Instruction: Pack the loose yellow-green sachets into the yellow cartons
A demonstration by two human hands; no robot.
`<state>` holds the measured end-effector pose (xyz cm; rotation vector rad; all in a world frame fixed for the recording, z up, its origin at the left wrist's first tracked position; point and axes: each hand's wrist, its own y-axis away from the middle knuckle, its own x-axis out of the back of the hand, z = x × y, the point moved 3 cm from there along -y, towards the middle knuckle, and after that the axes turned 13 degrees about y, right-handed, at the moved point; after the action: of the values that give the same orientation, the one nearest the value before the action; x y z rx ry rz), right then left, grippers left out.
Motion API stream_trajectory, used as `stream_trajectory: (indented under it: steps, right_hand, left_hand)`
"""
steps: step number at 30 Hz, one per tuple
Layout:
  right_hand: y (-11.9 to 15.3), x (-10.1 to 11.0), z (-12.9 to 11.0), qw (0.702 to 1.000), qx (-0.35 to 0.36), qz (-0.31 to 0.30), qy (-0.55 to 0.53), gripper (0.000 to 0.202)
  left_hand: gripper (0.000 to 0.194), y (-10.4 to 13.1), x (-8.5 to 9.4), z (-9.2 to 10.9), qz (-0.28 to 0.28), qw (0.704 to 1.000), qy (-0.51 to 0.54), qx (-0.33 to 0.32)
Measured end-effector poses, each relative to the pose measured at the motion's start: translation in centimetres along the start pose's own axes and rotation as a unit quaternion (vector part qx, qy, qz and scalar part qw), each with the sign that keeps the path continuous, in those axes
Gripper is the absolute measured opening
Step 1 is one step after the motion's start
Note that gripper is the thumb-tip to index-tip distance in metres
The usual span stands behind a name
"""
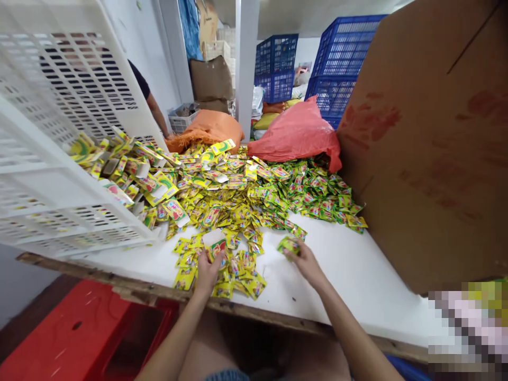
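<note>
Near the front edge of the white table, my left hand (209, 271) is closed round a small open box (217, 246) with a pale flap and a red and green print. To its right, my right hand (305, 260) pinches a green and yellow packet (288, 245) above the bare tabletop. Loose yellow packets (249, 275) lie around and under my left hand. Behind both hands spreads a heap of yellow packets (234, 209), with green packets (317, 193) at its right and small yellow boxes (159, 185) at its left.
A white plastic crate (130, 114) tilts at the left, with a person's arm (156, 114) behind it. A big cardboard box (428, 148) stands at the right. Orange (216, 127) and red sacks (299, 132) lie behind the heap. A red stool (75, 323) is below left.
</note>
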<state>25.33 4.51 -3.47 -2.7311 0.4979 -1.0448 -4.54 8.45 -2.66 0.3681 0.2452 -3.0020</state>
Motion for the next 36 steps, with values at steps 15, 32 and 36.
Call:
stream_trajectory:
  steps: [15,32,36]
  right_hand:
    - [-2.4,-6.4,-9.0,0.933,0.103,-0.309,0.150,0.052]
    - [0.8,-5.8,-7.7,0.959,0.085,-0.247,0.112,0.040]
    - [0.9,-5.6,-8.1,0.958,0.099,-0.253,0.092,0.039]
  left_hand:
    - [0.037,0.4,-0.3,0.3,-0.033,0.999,-0.030,0.007]
    - [0.033,0.7,-1.0,0.3,-0.073,0.996,-0.047,0.003]
    - [0.032,0.7,-1.2,0.7,-0.087,0.994,-0.070,-0.004]
